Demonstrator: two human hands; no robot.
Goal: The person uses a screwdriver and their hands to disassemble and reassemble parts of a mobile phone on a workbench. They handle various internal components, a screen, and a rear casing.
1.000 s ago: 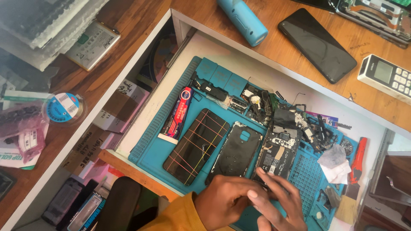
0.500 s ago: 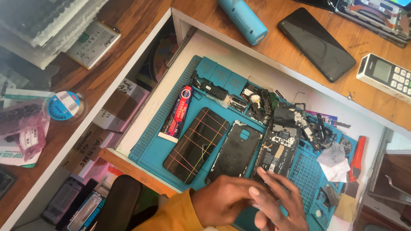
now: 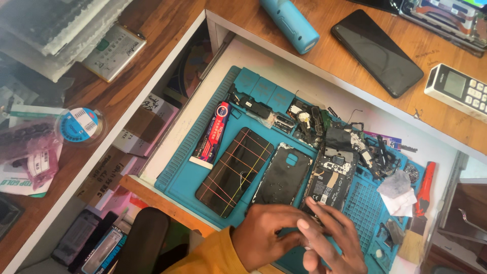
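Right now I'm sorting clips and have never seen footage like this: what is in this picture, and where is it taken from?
The picture comes from a camera worn on a person's head, looking down at a workbench. The left hand and right hand meet at the near edge of a blue work mat; whether they hold anything is hidden. On the mat lie a phone screen bound with rubber bands, a black back cover, an opened phone body and a red glue tube. Another black phone rests on the wooden desk.

Loose parts (image 3: 350, 139) crowd the blue mat's (image 3: 182, 177) far edge; its left strip lies bare.
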